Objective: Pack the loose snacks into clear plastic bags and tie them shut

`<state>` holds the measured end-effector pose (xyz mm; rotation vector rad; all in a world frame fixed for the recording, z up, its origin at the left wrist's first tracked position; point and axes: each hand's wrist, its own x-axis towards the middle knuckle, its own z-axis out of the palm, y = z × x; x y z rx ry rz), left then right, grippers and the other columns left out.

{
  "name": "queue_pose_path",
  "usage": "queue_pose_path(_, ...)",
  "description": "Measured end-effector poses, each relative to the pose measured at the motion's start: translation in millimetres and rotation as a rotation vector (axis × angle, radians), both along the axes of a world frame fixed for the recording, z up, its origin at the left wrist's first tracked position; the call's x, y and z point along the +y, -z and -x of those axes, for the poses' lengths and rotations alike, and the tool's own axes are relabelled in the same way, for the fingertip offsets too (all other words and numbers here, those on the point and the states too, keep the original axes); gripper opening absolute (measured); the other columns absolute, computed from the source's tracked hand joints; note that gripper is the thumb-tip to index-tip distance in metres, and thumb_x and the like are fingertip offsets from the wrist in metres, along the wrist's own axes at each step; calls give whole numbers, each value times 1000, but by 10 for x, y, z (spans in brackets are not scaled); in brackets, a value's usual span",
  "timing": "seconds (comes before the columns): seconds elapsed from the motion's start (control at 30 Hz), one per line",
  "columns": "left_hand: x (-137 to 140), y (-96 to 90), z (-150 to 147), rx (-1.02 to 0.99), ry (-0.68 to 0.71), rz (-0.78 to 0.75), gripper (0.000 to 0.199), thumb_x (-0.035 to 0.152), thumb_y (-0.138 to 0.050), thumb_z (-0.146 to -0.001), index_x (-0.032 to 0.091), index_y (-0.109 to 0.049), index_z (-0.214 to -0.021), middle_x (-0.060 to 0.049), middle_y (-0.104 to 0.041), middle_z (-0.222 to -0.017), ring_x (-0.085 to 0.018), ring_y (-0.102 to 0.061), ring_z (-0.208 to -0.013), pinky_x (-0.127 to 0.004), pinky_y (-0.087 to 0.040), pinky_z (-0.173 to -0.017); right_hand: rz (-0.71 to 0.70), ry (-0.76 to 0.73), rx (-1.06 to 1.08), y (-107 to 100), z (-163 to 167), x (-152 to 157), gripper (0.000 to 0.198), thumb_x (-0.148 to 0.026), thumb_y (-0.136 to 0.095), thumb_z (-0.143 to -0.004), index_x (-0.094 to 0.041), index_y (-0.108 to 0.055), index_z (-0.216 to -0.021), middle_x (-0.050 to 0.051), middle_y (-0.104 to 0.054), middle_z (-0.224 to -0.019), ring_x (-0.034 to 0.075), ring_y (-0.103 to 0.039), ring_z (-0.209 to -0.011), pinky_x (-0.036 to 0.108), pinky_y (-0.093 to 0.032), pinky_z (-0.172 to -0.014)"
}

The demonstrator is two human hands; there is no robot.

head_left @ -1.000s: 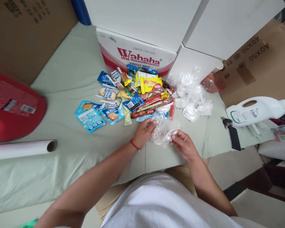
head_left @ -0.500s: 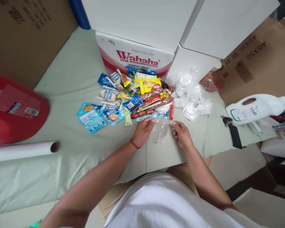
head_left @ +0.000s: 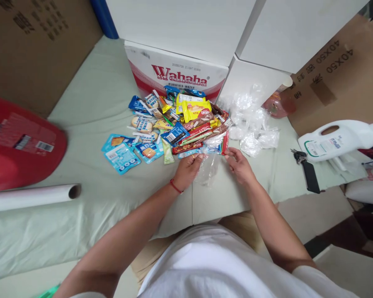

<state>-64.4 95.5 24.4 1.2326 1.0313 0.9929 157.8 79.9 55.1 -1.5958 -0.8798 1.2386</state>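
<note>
A clear plastic bag (head_left: 208, 171) hangs from my left hand (head_left: 188, 169), whose thumb and fingers pinch its upper edge. My right hand (head_left: 240, 166) is just right of the bag, fingers a little apart and nothing seen held. Its fingertips reach the lower end of a red-wrapped snack bar (head_left: 225, 142); whether they touch it I cannot tell. In front of both hands lies a heap of wrapped snacks, with a yellow packet (head_left: 197, 111) on top and a blue packet (head_left: 175, 134) lower down. Light-blue snack pouches (head_left: 122, 158) lie at its left.
Crumpled clear bags (head_left: 251, 124) lie right of the heap, before a white-and-red Wahaha carton (head_left: 180, 76). Farther right are a white jug (head_left: 338, 140) and a black key fob (head_left: 311, 177). At left are a red container (head_left: 25, 145) and a white tube (head_left: 34, 196).
My right hand has moved slightly up and away from the bag, toward the end of the red-wrapped bar. My left hand stays almost in place with the bag.
</note>
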Motion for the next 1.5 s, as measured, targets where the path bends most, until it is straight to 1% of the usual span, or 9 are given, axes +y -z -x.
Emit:
queue_pose_path(0.17, 65, -20, 60, -21, -35, 41, 58, 72, -59, -87, 17, -75, -98, 8, -37, -52, -11, -34, -49, -25, -26, -50, 22, -109, -13, -1, -34, 131, 50, -50, -94, -55, -17, -69, -84, -7, -50, -63, 5, -31, -51, 22, -20, -47)
queue_pose_path(0.47, 225, -112, 246, -47, -161, 85, 48, 63, -61, -88, 17, -77, -95, 6, -40, -51, -12, -33, -49, -26, -25, -49, 120, -27, 60, -91, -833, -357, 44, -44, -98, -60, -17, -72, -84, -7, -42, -61, 6, -28, -54, 22, -16, -48)
queue_pose_path(0.7, 303, -11, 302, 162, -163, -28, 45, 55, -55, -91, 16, -77, -94, 2, -54, -62, -17, -54, -69, -27, -42, -64, 117, -18, -52, -54, -856, -628, 47, -54, -94, -63, -18, -74, -87, -6, -44, -62, 7, -30, -54, 24, -19, -50)
queue_pose_path(0.83, 260, -53, 321, 378, -367, -135, 41, 45, -62, -86, 16, -74, -111, -3, -63, -88, -18, -57, -75, -32, -50, -76, 27, 22, -210, -77, -724, -718, 47, -61, -86, -72, -19, -70, -84, -5, -44, -62, 8, -30, -55, 25, -21, -51)
queue_pose_path(1.0, -285, -466, 310, 528, -662, -462, 29, 37, -70, -82, 20, -70, -105, -12, -62, -112, -28, -59, -111, -43, -49, -99, -191, -88, -531, -345, -407, -889, 28, -50, -69, -94, -23, -70, -87, 1, -65, -80, 12, -46, -60, 27, -37, -57)
queue_pose_path(1.07, -560, -593, 245, 385, -529, -346, 16, 38, -66, -89, 22, -66, -93, -6, -64, -92, -21, -61, -88, -35, -52, -83, -285, -228, -663, -491, -250, -966, 20, -42, -62, -100, -24, -70, -94, 5, -74, -101, 14, -57, -65, 29, -45, -59)
queue_pose_path(1.23, -908, -575, -57, 5, 60, 349, 43, 65, -58, -90, 22, -55, -86, 2, -59, -65, -12, -51, -49, -24, -34, -46, -488, -646, -970, -708, 106, -1135, 20, -24, -51, -104, -24, -71, -100, 8, -77, -121, 22, -75, -103, 33, -59, -78)
queue_pose_path(1.33, -938, -506, -215, -13, 113, 507, 52, 73, -59, -84, 22, -53, -86, 1, -62, -76, -14, -61, -53, -23, -32, -43, -543, -828, -1133, -706, 256, -1235, 25, -19, -49, -103, -23, -74, -100, 8, -76, -127, 20, -76, -91, 32, -60, -73)
queue_pose_path(1.5, -964, -447, -332, 53, 26, 408, 31, 49, -69, -78, 21, -57, -75, 3, -57, -64, -12, -54, -56, -24, -38, -51, -571, -932, -1097, -670, 321, -1370, 27, -19, -49, -104, -22, -76, -104, 7, -79, -118, 20, -76, -84, 33, -59, -71)
